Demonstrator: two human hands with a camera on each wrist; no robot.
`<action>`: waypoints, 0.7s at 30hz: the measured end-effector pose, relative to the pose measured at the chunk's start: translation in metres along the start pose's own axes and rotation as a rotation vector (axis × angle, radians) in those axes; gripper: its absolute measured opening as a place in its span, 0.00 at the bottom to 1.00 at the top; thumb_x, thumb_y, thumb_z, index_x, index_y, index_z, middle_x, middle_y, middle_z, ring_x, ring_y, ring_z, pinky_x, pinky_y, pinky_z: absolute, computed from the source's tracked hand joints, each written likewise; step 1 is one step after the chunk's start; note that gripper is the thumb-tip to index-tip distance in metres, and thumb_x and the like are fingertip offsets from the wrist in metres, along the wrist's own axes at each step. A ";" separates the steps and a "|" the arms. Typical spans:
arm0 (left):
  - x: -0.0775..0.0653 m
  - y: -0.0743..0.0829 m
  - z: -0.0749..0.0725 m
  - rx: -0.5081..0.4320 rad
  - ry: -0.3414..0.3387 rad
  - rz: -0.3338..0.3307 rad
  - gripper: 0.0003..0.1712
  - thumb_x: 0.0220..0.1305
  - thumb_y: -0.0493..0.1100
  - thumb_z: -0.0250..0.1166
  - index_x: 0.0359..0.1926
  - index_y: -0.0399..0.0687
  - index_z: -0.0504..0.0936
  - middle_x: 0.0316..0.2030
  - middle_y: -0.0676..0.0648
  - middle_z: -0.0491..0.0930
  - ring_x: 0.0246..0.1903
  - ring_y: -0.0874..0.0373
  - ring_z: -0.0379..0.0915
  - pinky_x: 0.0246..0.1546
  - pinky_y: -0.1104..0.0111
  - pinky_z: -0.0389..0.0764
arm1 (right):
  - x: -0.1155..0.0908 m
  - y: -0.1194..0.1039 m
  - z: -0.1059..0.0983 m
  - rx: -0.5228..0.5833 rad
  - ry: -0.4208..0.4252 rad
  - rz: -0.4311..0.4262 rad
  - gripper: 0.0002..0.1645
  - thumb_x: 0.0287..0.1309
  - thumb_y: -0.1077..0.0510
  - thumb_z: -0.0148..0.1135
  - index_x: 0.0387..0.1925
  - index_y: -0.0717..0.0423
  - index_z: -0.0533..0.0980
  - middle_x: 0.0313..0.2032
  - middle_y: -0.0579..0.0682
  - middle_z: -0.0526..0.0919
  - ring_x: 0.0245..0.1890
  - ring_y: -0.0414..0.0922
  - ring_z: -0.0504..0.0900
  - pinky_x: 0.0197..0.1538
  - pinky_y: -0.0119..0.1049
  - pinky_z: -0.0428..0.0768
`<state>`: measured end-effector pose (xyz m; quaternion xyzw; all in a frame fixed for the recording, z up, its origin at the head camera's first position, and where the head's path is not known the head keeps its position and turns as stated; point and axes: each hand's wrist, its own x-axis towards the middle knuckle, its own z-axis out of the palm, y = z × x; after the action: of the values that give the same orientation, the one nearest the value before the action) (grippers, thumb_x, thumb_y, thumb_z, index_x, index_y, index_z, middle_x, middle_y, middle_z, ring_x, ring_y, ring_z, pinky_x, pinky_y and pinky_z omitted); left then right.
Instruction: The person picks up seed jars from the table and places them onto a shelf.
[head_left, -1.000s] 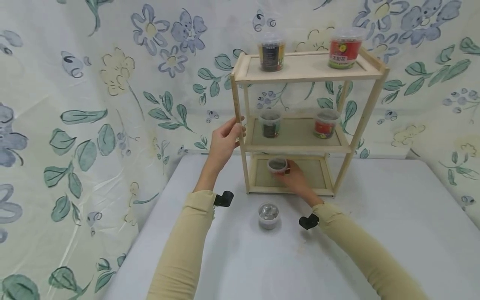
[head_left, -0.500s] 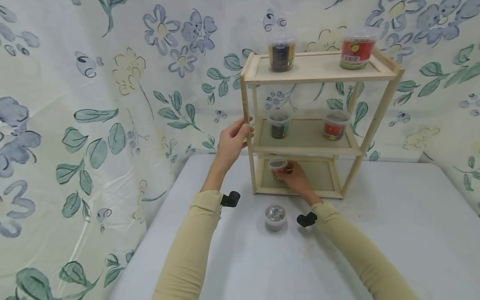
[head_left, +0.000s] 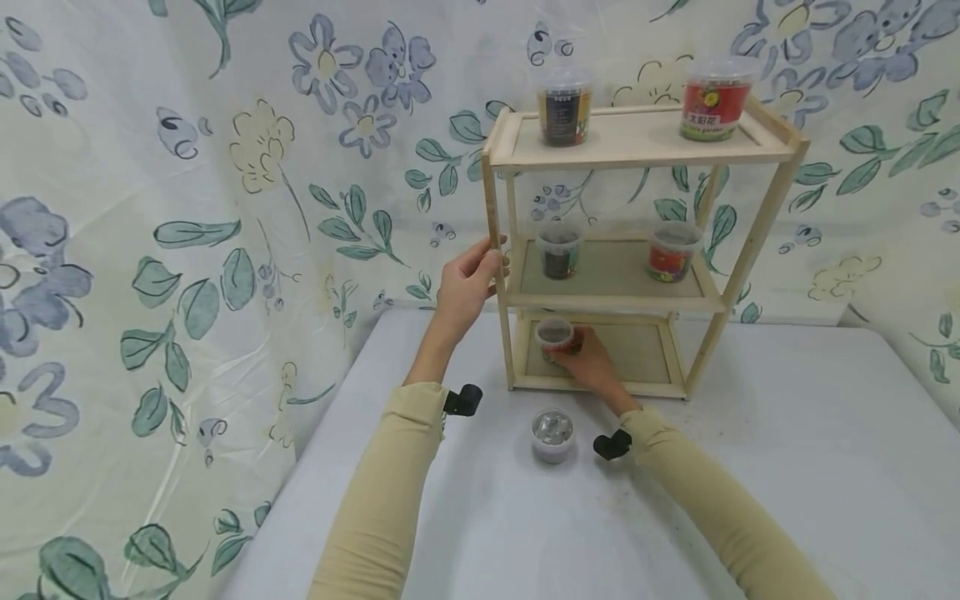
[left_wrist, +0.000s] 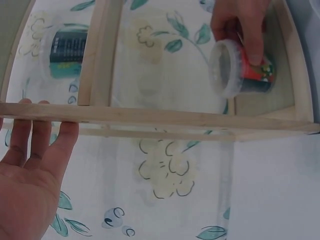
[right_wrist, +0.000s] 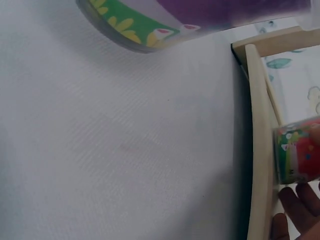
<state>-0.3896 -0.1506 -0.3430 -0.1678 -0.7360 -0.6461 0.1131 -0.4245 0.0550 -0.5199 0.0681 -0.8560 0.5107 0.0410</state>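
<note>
My left hand grips the front left post of a three-tier wooden shelf, its fingers around the wood at middle-tier height. On the left part of the bottom tier, my right hand holds a small clear plastic cup with a red label and dark contents. The left wrist view shows that cup with thumb and fingers on its side. In the right wrist view, the cup's base is right at the bottom panel. A lidded cup stands on the table in front of the shelf.
On the middle tier stand a dark-labelled cup and a red-labelled cup. The top tier bears a black-and-yellow cup and a larger red cup. A floral curtain hangs behind the white table.
The cup in my right hand tilts briefly, then stands more upright on the bottom tier, slightly further left. My left hand stays on the post. The head view has shifted a little.
</note>
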 end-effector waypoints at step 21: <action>-0.013 0.028 0.002 -0.024 -0.023 -0.023 0.24 0.75 0.41 0.50 0.67 0.37 0.71 0.54 0.27 0.75 0.56 0.37 0.73 0.58 0.47 0.76 | -0.014 -0.005 -0.014 0.001 -0.096 0.014 0.41 0.62 0.55 0.65 0.68 0.69 0.59 0.60 0.69 0.73 0.61 0.61 0.73 0.61 0.53 0.74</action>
<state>-0.3668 -0.1469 -0.3229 -0.1680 -0.7313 -0.6541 0.0953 -0.4098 0.0659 -0.5110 0.0867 -0.8573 0.5074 -0.0038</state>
